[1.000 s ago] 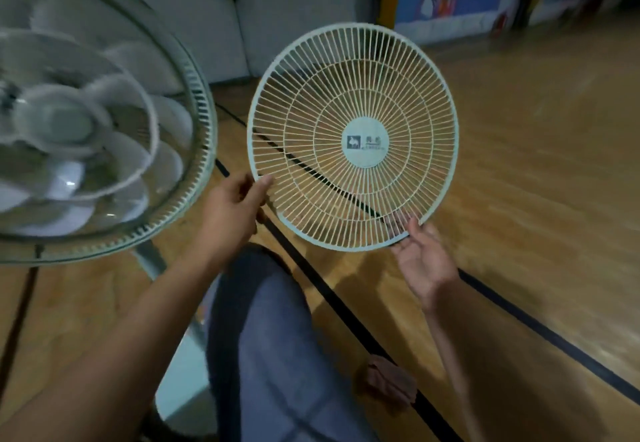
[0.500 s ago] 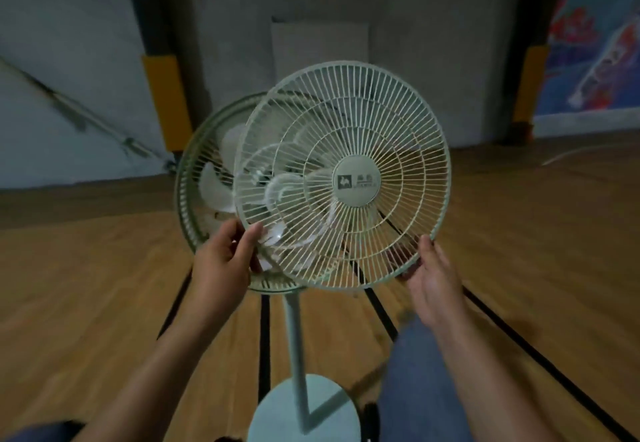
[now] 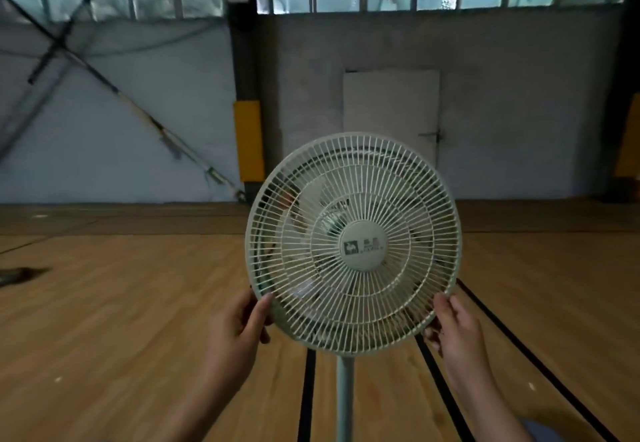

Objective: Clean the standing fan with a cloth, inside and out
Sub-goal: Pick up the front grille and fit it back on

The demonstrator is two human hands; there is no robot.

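Observation:
A pale green standing fan stands on its pole (image 3: 344,400) in front of me. Its round front grille (image 3: 353,244), with a centre badge, now covers the fan head, and the blades show dimly behind the wires. My left hand (image 3: 242,330) grips the grille's lower left rim, thumb on the front. My right hand (image 3: 453,327) holds the lower right rim, fingers curled round its edge. No cloth is in view.
Wooden sports floor (image 3: 138,320) with black lines runs around the fan. A grey wall with a white door (image 3: 391,112) and a yellow-padded pillar (image 3: 247,140) stands behind. A dark object (image 3: 14,273) lies on the floor at far left.
The grille has moved from beside the fan to in front of the fan head, lined up over the blades. Both hands kept their hold on its lower rim. My view has lifted toward the wall.

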